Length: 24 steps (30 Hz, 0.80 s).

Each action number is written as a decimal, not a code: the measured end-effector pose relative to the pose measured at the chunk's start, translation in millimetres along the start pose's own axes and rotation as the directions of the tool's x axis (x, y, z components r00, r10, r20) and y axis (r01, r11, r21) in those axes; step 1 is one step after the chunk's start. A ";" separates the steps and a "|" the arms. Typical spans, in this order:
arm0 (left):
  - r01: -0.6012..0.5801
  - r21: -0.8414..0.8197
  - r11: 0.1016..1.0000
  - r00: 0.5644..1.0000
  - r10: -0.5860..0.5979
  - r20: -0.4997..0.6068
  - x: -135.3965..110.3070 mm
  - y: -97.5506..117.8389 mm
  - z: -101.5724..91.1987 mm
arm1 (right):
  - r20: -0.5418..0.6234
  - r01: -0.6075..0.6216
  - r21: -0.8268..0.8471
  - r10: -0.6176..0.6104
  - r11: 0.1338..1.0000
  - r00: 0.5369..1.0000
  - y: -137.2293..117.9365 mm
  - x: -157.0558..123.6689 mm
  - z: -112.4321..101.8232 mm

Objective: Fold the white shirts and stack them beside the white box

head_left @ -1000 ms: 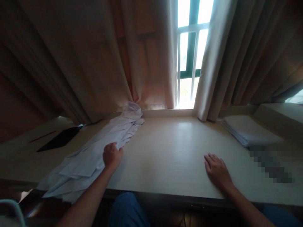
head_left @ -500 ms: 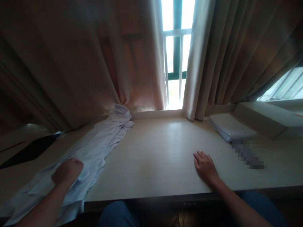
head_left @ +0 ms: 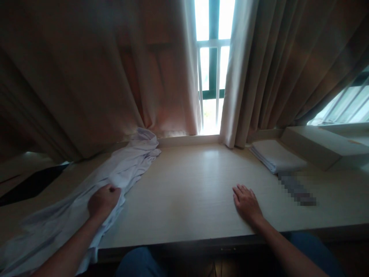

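A long, crumpled white cloth (head_left: 127,157) runs along the left side of the desk, from the curtain down over the front edge. It may be a garment, but its kind is hard to make out. My left hand (head_left: 104,200) is over its near right part, fingers curled into a fist. Cloth bunches beside the knuckles and appears to be gripped, though the fingers partly hide it. My right hand (head_left: 246,202) rests palm down on the bare desktop (head_left: 184,192), its fingers stretched out and holding nothing.
To the right lie a folded white cloth (head_left: 276,154), a blurred-out object (head_left: 296,188) and a pale box (head_left: 325,144). A flat black item (head_left: 34,184) is at far left. Curtains (head_left: 161,77) hang behind the desk, with a window (head_left: 213,69) between them.
My left hand has moved right and away from me across the white cloth, still in a fist. The cloth's near left part has shifted. My right hand stays in place; the view has turned slightly.
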<state>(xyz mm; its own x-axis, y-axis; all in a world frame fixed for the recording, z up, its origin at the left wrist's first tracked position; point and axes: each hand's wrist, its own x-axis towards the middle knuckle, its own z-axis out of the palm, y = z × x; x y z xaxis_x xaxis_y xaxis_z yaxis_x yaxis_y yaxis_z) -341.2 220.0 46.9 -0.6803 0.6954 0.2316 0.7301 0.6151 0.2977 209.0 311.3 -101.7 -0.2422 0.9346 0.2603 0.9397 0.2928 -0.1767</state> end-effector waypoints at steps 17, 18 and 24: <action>-0.198 -0.835 0.514 0.354 0.832 0.428 -350.7 252.3 114.5 | 0.006 -0.035 0.041 0.034 0.999 0.999 -2.4 2.1 -1.8; -0.193 -0.847 0.495 0.267 0.857 0.440 -360.2 252.7 111.3 | 0.006 -0.037 0.045 0.037 0.998 0.999 -2.2 2.1 -1.8; -0.425 -0.673 0.605 0.638 0.728 0.251 -284.6 230.2 89.5 | -0.005 -0.048 0.065 0.048 0.997 0.999 -0.9 1.1 -0.3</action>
<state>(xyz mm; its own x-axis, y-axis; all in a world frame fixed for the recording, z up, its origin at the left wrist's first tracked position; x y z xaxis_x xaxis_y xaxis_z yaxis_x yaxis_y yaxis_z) 26.3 196.9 -33.5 0.1132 0.9847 0.1322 0.6875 -0.1737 0.7051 208.0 312.0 -101.0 -0.1954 0.9467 0.2560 0.9325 0.2602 -0.2504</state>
